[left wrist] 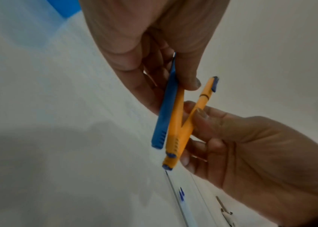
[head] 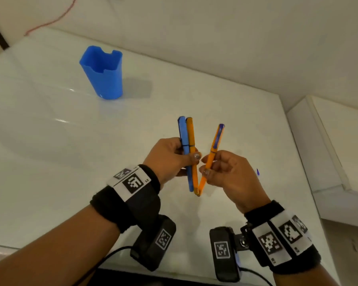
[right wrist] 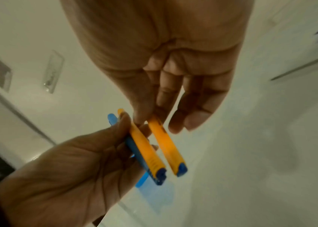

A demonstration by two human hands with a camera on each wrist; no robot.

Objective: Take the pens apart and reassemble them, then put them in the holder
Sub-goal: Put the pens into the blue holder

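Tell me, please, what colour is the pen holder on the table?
Blue holder, clearest in the head view.

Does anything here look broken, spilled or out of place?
Nothing stands out. The left hand grips a blue pen and an orange pen side by side; the right hand pinches a second orange pen. All three look whole. The blue holder stands upright.

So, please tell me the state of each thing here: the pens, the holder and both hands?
Blue pen: whole, held in left hand.
Orange pen: whole, held beside it.
Second orange pen: capped, pinched by right hand.
Blue holder: upright on the table, no pens inside.
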